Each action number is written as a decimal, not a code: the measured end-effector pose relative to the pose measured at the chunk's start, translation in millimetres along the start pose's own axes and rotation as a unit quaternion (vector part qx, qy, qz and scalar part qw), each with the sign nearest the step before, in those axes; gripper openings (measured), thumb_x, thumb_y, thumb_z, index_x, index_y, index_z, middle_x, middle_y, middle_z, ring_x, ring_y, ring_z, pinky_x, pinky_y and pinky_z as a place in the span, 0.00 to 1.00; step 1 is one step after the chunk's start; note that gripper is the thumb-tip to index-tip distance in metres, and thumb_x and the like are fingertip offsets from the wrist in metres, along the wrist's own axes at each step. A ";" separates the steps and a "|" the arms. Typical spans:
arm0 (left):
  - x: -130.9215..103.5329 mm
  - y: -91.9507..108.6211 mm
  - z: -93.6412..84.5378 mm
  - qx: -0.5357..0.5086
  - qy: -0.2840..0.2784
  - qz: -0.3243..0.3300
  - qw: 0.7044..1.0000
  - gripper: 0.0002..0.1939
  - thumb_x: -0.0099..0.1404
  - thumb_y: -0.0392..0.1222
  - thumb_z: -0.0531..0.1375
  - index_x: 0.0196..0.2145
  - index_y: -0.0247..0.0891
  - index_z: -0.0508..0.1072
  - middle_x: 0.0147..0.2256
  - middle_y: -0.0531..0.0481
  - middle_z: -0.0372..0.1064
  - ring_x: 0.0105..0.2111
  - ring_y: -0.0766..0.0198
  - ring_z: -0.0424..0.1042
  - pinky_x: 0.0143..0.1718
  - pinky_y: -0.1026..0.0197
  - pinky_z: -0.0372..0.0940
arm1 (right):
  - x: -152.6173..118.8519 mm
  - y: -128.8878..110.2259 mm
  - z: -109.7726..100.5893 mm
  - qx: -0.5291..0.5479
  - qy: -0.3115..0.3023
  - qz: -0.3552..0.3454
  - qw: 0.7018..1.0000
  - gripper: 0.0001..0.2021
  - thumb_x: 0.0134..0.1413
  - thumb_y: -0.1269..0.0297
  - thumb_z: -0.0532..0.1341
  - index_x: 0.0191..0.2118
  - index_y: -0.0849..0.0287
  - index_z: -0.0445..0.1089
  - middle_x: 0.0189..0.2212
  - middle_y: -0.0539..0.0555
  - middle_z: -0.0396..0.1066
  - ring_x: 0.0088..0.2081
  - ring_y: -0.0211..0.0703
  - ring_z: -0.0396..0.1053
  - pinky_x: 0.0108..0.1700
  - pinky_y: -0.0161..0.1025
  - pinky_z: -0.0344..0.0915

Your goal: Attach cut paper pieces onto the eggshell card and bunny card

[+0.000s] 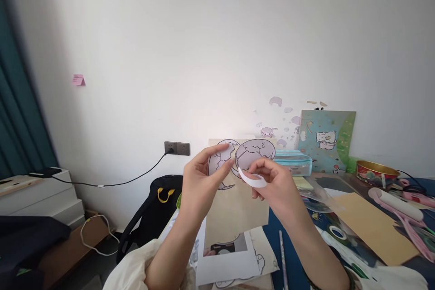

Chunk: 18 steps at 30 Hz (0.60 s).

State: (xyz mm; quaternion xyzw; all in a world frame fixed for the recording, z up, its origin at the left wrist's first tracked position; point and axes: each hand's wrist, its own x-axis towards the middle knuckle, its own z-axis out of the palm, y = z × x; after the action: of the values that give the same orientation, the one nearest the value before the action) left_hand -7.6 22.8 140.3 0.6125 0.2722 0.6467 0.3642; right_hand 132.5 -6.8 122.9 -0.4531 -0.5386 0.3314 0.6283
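Observation:
My left hand [205, 176] is closed on a lilac paper cutout [217, 158] with dark crack lines like a broken eggshell, its thumb and forefinger near the right edge. A second cracked, egg-shaped lilac piece [255, 153] is beside it, in front of my right hand's fingers; whether the two pieces are joined I cannot tell. My right hand [272, 179] pinches a curled white paper strip [254, 182], its fingertips close to the second egg piece. Behind both hands is a beige sheet [238, 210], partly hidden by them.
Printed sheets [227, 268] lie below my hands, with a pen [283, 258] to their right. A tape roll [337, 232], brown card [377, 226], pencil case [292, 161] and round tin [377, 173] occupy the right side. A black bag [149, 208] stands left, below a plugged cable [132, 182].

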 end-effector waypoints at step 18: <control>0.4 -0.7 -2.1 0.014 0.035 0.003 0.999 0.13 0.54 0.44 0.67 0.39 0.42 0.77 0.41 0.47 0.76 0.44 0.51 0.74 0.46 0.49 0.69 | -2.6 -3.0 5.8 -0.002 0.000 0.011 1.000 0.15 0.42 0.53 0.69 0.25 0.58 0.68 0.22 0.49 0.71 0.15 0.32 0.61 0.20 0.33 0.55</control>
State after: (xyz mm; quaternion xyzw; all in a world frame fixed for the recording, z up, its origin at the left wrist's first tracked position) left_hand -9.6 23.8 139.8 0.5951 0.2918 0.6653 0.3437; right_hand 126.1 -9.0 124.7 -0.4600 -0.5340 0.3370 0.6243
